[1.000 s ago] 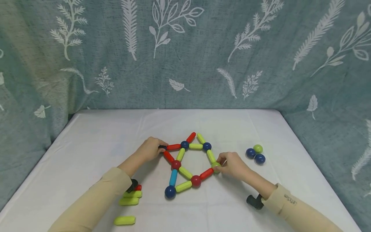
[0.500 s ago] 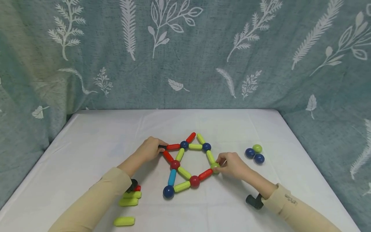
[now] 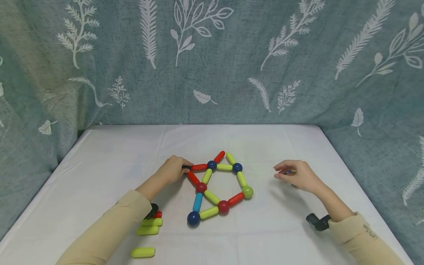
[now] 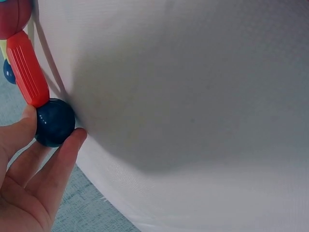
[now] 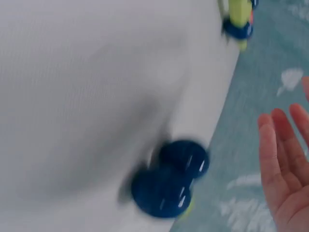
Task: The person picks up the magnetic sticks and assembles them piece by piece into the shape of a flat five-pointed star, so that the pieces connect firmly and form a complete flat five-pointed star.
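Note:
My left hand (image 3: 171,170) pinches a dark blue ball (image 4: 55,123) at the left corner of a structure of sticks and balls. Two red sticks run from that corner, one of them a red stick (image 4: 28,68) in the left wrist view. The structure's green ball (image 3: 247,191) is at its right, a red ball (image 3: 223,207) below, and a large blue ball (image 3: 193,218) at its lower left. My right hand (image 3: 299,176) hovers right of the structure, fingers relaxed and holding nothing, in front of loose blue balls (image 5: 161,191) that it mostly hides in the head view.
Loose green sticks (image 3: 147,230) and a red stick (image 3: 159,214) lie near the left forearm, with another green stick (image 3: 143,252) closer to the front. The white-covered table (image 3: 109,147) ends at a patterned teal curtain (image 3: 212,73).
My right hand has let go of the green ball and moved right and away from me, over the loose balls. My left hand keeps its hold on the corner ball.

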A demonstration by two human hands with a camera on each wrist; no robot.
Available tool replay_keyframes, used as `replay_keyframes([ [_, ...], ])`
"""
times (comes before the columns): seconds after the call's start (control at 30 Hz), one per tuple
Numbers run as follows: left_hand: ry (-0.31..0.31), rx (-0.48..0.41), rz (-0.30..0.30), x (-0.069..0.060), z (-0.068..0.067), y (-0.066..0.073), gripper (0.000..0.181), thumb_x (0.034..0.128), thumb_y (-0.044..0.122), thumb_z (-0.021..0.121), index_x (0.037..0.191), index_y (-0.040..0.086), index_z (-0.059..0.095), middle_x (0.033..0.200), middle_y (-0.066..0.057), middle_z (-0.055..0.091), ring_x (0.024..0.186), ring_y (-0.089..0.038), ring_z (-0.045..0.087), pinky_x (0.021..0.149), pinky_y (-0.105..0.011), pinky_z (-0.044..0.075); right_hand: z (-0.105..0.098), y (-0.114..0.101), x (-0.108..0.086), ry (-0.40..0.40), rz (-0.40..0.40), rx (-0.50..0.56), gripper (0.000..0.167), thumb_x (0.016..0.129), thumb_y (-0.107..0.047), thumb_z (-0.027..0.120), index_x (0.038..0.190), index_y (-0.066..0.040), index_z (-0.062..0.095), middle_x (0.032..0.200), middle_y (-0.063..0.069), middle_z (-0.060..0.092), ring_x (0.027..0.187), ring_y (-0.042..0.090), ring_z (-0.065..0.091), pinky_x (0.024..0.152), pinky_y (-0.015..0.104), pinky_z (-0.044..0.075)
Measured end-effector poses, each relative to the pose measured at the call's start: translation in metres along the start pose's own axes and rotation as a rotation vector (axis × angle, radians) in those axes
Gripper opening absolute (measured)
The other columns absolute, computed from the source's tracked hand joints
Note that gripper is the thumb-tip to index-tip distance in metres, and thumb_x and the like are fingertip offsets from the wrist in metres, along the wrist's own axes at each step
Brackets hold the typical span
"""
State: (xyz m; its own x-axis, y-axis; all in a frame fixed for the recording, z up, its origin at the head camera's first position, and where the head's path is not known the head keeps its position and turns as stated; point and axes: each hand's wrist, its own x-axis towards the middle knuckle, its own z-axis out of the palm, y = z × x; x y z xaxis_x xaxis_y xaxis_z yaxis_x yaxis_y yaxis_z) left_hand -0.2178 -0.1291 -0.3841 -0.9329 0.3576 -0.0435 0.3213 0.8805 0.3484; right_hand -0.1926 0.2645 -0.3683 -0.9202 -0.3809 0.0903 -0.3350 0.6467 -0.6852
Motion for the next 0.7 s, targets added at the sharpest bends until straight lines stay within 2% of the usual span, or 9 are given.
replay_keyframes([
  [0.17, -0.005, 0.023, 0.012, 0.0, 0.0, 0.001, 0.023, 0.0844, 0.008, 0.065, 0.107, 0.003, 0.068, 0.103, -0.014, 0.066, 0.098, -0.027, 0.06, 0.083, -0.038, 0.049, -0.022, 0.021, 0.001, 0.084, 0.047, -0.011, 0.032, 0.084, -0.02, 0.067, 0.107, 0.003, 0.063, 0.103, 0.017, 0.063, 0.094, 0.029, 0.059, 0.077, 0.036, 0.052],
  [0.3, -0.016, 0.041, 0.004, -0.002, 0.0, 0.002, 0.025, 0.0837, 0.009, 0.066, 0.108, 0.003, 0.068, 0.103, -0.014, 0.066, 0.1, -0.027, 0.06, 0.085, -0.039, 0.048, -0.033, 0.039, 0.004, 0.097, 0.107, -0.043, 0.035, 0.085, -0.021, 0.065, 0.111, 0.003, 0.061, 0.109, 0.022, 0.06, 0.103, 0.036, 0.054, 0.083, 0.048, 0.047],
  [0.47, -0.022, 0.053, 0.002, -0.005, 0.0, 0.003, 0.025, 0.0832, 0.009, 0.066, 0.107, 0.003, 0.068, 0.103, -0.014, 0.066, 0.099, -0.026, 0.061, 0.083, -0.038, 0.049, -0.039, 0.055, 0.006, 0.031, 0.153, -0.072, 0.037, 0.086, -0.019, 0.064, 0.114, 0.004, 0.059, 0.117, 0.026, 0.054, 0.106, 0.042, 0.051, 0.086, 0.055, 0.041],
  [0.7, -0.014, 0.045, 0.021, -0.009, 0.0, 0.004, 0.025, 0.0827, 0.009, 0.067, 0.107, 0.003, 0.068, 0.102, -0.014, 0.066, 0.096, -0.026, 0.062, 0.081, -0.036, 0.05, -0.041, 0.063, 0.009, -0.071, 0.218, -0.019, 0.04, 0.086, -0.021, 0.064, 0.116, 0.005, 0.058, 0.12, 0.027, 0.053, 0.105, 0.041, 0.053, 0.084, 0.05, 0.046],
])
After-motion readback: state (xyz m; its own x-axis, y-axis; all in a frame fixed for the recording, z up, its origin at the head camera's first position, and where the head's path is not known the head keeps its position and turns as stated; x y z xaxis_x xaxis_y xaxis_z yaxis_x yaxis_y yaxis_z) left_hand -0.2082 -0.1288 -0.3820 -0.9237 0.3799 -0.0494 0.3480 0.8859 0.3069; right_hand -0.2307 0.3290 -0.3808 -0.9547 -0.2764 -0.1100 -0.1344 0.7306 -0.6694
